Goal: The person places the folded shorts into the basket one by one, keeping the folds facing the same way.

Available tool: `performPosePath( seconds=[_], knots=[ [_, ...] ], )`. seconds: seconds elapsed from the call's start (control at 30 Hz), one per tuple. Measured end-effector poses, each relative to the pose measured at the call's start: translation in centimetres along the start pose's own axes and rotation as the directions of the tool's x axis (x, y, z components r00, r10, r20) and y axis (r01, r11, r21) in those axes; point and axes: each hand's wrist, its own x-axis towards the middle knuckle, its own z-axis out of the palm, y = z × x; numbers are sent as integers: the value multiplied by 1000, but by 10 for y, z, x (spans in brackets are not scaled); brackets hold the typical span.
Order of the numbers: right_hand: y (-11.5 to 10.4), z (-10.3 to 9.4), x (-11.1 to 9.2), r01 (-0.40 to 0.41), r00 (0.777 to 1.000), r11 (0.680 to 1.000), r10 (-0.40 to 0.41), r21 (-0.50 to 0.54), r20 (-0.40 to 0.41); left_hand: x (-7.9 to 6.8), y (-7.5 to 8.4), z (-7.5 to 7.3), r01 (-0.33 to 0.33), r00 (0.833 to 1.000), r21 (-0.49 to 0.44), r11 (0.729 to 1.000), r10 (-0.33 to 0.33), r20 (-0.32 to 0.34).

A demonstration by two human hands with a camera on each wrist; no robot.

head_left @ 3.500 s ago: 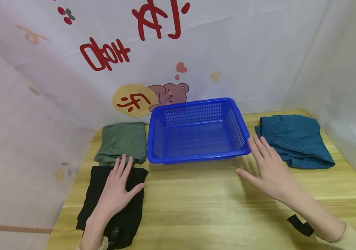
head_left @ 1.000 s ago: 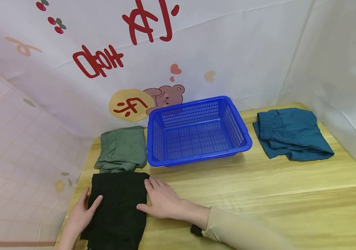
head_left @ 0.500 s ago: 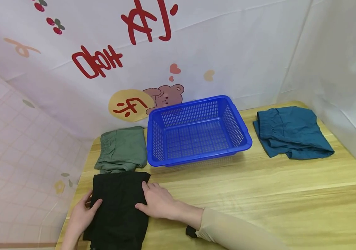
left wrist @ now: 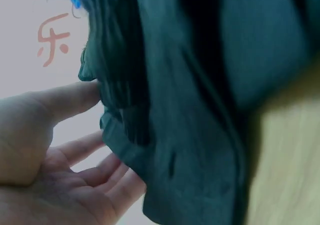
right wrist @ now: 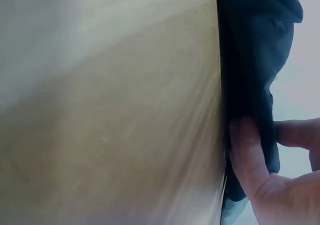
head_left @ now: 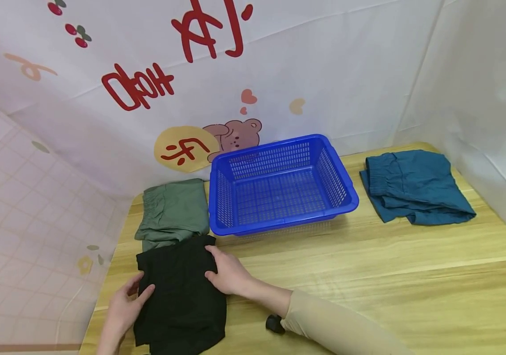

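Note:
A folded pair of black pants lies at the left front in the head view, its far edge overlapping the folded green shorts. My left hand holds the left side, thumb on top and fingers reaching underneath. In the left wrist view the pants hang dark and close, with gathered fabric near the thumb, and the fingertips pass behind them. On the right side, near the far corner, my right hand pinches the edge. The right wrist view has the right hand's fingers on both sides of the cloth.
A blue plastic basket with nothing in it stands at the back middle. Folded teal shorts lie at the back right. A small black object is by the right sleeve. White printed cloth hangs behind the wooden table.
Both hands have come from open, spread poses to the two sides of the black pants. In the last half second, pants and hands have shifted slightly right and toward the back.

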Motion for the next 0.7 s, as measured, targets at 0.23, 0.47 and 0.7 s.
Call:
performPosePath(
  seconds=[0.23,0.47,0.7],
  knots=[
    [5,-9,-1,-51,999,998,50,44,13,-10,10,9,43,999,-96,994,-41,23],
    [14,-23,-5,-73,996,997,72,24,55,-10,24,27,47,999,-154,987,-46,12],
    [26,-42,-18,-78,994,997,79,-27,80,-17,47,44,-12,999,-41,999,13,33]
  ],
)
